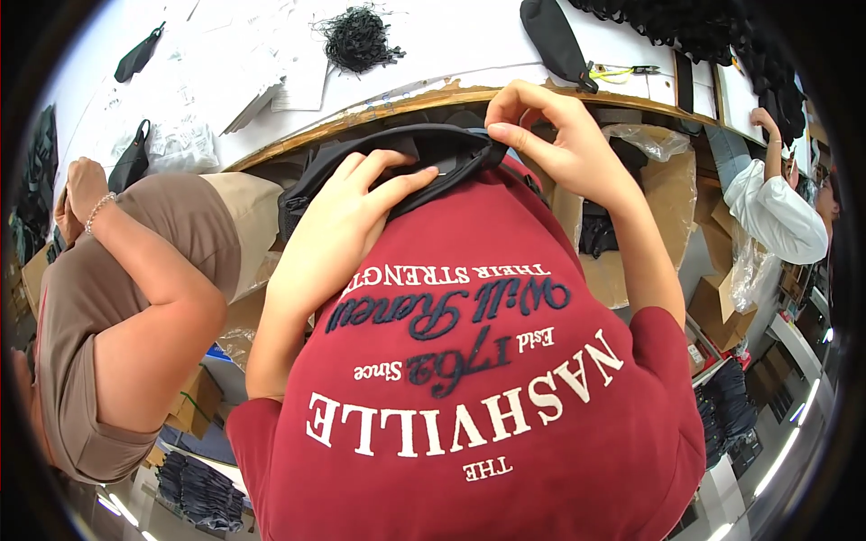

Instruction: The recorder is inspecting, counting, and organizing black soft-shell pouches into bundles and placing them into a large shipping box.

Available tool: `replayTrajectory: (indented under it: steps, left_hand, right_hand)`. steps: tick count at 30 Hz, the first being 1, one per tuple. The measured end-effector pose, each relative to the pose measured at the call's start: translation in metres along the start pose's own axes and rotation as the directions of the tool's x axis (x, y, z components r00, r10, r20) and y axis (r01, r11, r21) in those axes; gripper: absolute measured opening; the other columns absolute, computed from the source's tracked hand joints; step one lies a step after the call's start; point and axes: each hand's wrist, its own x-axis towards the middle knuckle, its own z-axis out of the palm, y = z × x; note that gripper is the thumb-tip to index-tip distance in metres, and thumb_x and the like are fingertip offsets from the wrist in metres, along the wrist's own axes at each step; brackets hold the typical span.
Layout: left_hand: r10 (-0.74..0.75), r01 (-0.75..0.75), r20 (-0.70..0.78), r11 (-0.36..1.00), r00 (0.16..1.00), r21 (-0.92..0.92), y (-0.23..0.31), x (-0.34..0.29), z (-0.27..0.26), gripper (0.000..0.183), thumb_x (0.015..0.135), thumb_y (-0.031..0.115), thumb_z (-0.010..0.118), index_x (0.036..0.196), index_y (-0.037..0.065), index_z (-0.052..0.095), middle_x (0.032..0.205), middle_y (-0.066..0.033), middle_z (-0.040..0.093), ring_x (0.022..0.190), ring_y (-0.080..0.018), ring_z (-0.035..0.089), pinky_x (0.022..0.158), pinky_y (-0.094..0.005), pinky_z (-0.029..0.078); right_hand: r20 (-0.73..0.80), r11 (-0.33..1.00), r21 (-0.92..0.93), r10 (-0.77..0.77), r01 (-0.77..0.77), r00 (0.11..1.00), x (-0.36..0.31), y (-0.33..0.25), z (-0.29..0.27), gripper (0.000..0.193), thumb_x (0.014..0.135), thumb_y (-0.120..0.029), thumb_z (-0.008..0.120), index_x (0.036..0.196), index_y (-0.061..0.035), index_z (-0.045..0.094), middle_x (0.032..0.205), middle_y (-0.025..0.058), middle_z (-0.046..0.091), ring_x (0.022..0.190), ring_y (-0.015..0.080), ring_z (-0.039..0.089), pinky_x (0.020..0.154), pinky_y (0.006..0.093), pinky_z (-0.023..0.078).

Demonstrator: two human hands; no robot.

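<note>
A black fabric bag (316, 171) lies across my lap at the table's edge, its opening facing up and its rim bent into a curve. My left hand (347, 198) holds the near left side of the bag, with the fingers reaching over the rim into the opening and the thumb stretched along it. At the bag's right end, my right hand (559, 135) pinches the rim between thumb and forefinger. Whatever lies deep in the bag is hidden.
On the white table (433, 36) are a heap of black cords (359, 40), a black pouch (552, 41), yellow-handled snips (622, 71) and clear plastic packets (180, 144). A co-worker in a brown shirt (171, 225) sits at left; a white-sleeved co-worker (776, 216) is at right. Cardboard boxes (672, 194) stand below.
</note>
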Motion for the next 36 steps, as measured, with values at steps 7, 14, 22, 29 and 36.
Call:
replayTrajectory:
  steps: [7, 14, 22, 29, 36]
  left_hand:
    - [0.003, -0.003, 0.049, 1.000, 0.999, 0.015, -0.003, -0.005, -0.002, 0.041, 0.078, -0.001, 0.051, 0.117, 0.008, 0.060, 0.109, -0.0098, 0.055, 0.100, -0.0267, 0.054, 0.090, -0.0359, 0.044]
    - [-0.017, 0.015, 0.062, 0.999, 0.998, 0.028, -0.003, -0.013, -0.003, 0.041, 0.078, 0.000, 0.052, 0.117, 0.008, 0.061, 0.108, -0.0099, 0.055, 0.100, -0.0269, 0.054, 0.089, -0.0366, 0.044]
    - [-0.086, 0.086, 0.006, 0.995, 0.996, -0.040, -0.001, -0.021, 0.000, 0.041, 0.078, 0.002, 0.054, 0.118, 0.005, 0.059, 0.108, -0.0104, 0.056, 0.100, -0.0282, 0.057, 0.087, -0.0367, 0.046]
    - [-0.008, -0.004, -0.489, 1.000, 0.872, -0.025, -0.002, -0.030, -0.005, 0.030, 0.073, -0.005, 0.065, 0.102, 0.004, 0.065, 0.106, -0.0101, 0.061, 0.104, -0.0290, 0.056, 0.089, -0.0381, 0.044]
    - [-0.491, -0.089, -0.238, 0.307, 0.838, -0.948, -0.054, 0.021, 0.027, 0.093, 0.076, 0.038, 0.077, 0.143, 0.005, 0.022, 0.134, -0.0174, 0.042, 0.126, -0.0283, 0.043, 0.107, -0.0387, 0.032]
  right_hand:
    - [0.041, 0.960, -0.185, 0.221, -0.210, 0.974, 0.001, -0.012, 0.010, 0.013, 0.089, -0.014, 0.056, 0.094, -0.0020, 0.057, 0.086, 0.0035, 0.060, 0.079, 0.0130, 0.056, 0.071, 0.0258, 0.044]
    - [0.136, 0.963, -0.262, -0.021, 0.057, 0.990, 0.023, -0.029, 0.007, 0.019, 0.088, -0.017, 0.059, 0.099, -0.0014, 0.060, 0.097, 0.0079, 0.061, 0.089, 0.0197, 0.058, 0.080, 0.0305, 0.046]
    - [0.429, 0.903, -0.394, 0.013, 0.174, 0.903, 0.024, -0.035, 0.028, 0.047, 0.077, -0.022, 0.070, 0.117, -0.0024, 0.058, 0.106, 0.0131, 0.063, 0.101, 0.0308, 0.059, 0.088, 0.0373, 0.047]
    - [0.106, 0.960, -0.279, -0.012, 0.042, 0.994, 0.022, -0.010, 0.018, 0.019, 0.082, -0.016, 0.064, 0.095, -0.0035, 0.068, 0.080, 0.0117, 0.068, 0.075, 0.0266, 0.066, 0.072, 0.0359, 0.051]
    - [-0.110, 0.966, 0.222, 0.163, -0.135, 0.981, 0.025, -0.016, -0.011, 0.018, 0.084, -0.007, 0.062, 0.100, 0.0000, 0.067, 0.085, 0.0087, 0.069, 0.073, 0.0133, 0.065, 0.064, 0.0256, 0.050]
